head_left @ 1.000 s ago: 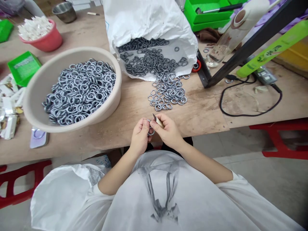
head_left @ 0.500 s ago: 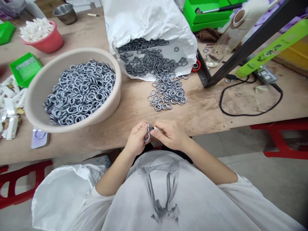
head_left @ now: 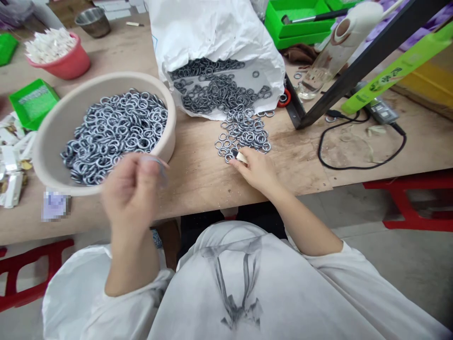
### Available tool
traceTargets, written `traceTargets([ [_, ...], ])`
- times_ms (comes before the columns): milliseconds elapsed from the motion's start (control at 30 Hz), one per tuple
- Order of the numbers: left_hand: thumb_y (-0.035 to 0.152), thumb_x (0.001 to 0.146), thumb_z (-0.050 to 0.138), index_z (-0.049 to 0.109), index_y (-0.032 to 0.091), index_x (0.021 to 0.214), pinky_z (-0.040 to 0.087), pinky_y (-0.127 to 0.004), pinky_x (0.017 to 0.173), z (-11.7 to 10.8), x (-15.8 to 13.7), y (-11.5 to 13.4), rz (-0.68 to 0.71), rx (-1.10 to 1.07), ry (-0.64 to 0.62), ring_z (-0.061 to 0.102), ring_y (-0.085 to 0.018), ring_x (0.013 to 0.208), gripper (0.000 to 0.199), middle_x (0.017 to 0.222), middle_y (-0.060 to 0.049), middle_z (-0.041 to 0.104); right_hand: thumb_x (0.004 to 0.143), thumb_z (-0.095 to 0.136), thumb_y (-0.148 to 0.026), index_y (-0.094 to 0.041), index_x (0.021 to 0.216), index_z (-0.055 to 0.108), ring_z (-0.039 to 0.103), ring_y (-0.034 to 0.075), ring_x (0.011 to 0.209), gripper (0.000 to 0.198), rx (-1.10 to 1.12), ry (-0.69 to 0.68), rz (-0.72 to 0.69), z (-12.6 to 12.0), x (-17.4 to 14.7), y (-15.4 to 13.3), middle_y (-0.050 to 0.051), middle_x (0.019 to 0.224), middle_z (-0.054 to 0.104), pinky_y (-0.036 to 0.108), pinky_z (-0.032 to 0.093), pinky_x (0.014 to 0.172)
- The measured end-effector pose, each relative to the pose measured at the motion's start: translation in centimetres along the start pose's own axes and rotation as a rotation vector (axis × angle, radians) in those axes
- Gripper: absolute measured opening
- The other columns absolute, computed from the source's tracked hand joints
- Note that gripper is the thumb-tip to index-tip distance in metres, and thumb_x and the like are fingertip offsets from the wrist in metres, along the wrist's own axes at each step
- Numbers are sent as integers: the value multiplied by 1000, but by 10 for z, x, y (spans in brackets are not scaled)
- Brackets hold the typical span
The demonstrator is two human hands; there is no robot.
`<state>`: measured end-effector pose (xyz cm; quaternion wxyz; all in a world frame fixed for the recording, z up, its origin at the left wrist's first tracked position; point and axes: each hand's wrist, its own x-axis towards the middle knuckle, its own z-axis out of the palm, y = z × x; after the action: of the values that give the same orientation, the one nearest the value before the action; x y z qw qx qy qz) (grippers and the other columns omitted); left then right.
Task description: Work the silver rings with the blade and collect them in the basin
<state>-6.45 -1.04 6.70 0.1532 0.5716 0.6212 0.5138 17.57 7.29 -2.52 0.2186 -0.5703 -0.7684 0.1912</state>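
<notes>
My left hand [head_left: 129,189], smeared by motion, is closed at the front rim of the big beige basin [head_left: 46,163]. Between its thumb and fingers shows a blurred grey metal ring [head_left: 158,165]. Grey rings [head_left: 120,132] are heaped inside that basin. My right hand [head_left: 260,170] is closed around a small pale-handled tool [head_left: 241,157] with a dark tip. Its thumb and fingertips touch the near edge of a pile of loose rings [head_left: 247,134] on the wooden table [head_left: 198,174]. More rings spill out of the mouth of a white sack [head_left: 212,33] behind the pile.
A dark metal frame [head_left: 300,120] rises right of the pile, near a black cable [head_left: 320,151] and a clear bottle [head_left: 314,78]. Leftward are a pink bowl [head_left: 76,61] of white pieces, a green tray [head_left: 17,108] and a metal bowl [head_left: 94,23]. Red stools [head_left: 403,203] stand below.
My hands, together at the table's front edge before, have parted. The left has swung left to the basin with a ring; the right has moved up to the loose pile, still holding the small tool.
</notes>
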Motion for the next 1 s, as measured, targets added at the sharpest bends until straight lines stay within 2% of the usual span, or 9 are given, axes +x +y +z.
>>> traceTargets([
  [67,38,94,53,74,17,110,47,-44,90,-20,33,-3,165,546,162,65,-27,96,34,101,-13,73,92,61,-44,-21,111,66,61,25,86,30,-130,-34,-25,3,9,-2,10,104,70,31,33,65],
  [133,38,86,62,71,17,124,45,-58,93,-31,59,-12,57,892,60,61,-42,112,45,119,-19,70,91,63,-40,-22,114,67,62,27,87,29,-214,-65,-36,6,15,-6,12,111,69,32,33,65],
  [233,42,88,59,68,17,128,42,-61,97,-35,71,-24,-9,1012,-59,58,-46,120,49,128,-19,68,93,61,-37,-22,108,70,61,25,84,23,-234,-68,-26,8,19,-9,13,111,68,32,32,63],
  [300,39,91,54,69,15,127,42,-58,99,-29,62,-28,41,969,34,60,-42,116,46,124,-19,70,94,59,-35,-21,100,70,60,24,83,19,-173,-43,-24,7,18,-10,11,108,67,31,31,63],
  [400,35,93,52,72,11,114,41,-49,98,-7,34,-26,224,761,110,62,-34,109,37,112,-20,71,93,59,-36,-18,82,66,55,19,76,22,99,-65,-47,0,13,-11,6,88,65,30,30,63],
  [500,35,95,53,71,18,105,43,-37,90,28,3,-24,304,331,-365,62,-24,97,26,100,-10,72,92,57,-49,-18,76,61,50,15,68,35,541,-307,-103,-8,5,-17,0,72,56,28,34,64],
  [600,43,94,54,68,19,85,41,-31,75,61,-18,-27,67,-21,-636,56,-19,76,29,77,-5,65,90,52,-61,-19,77,60,50,15,68,45,870,-505,-139,-13,-4,-24,-1,71,55,29,40,66],
  [800,52,81,68,56,17,67,33,-23,54,92,-40,-22,-576,-747,-469,39,-10,55,40,61,2,47,85,64,-62,-21,90,59,54,15,72,41,799,-115,-63,-10,-24,-39,0,78,60,28,42,68],
  [1000,43,79,71,45,18,58,33,-22,50,94,-48,-7,-784,-982,-445,34,-7,48,41,50,6,36,92,51,-63,-19,91,62,56,16,71,45,730,-31,-129,-6,-30,-37,1,76,61,27,40,67],
])
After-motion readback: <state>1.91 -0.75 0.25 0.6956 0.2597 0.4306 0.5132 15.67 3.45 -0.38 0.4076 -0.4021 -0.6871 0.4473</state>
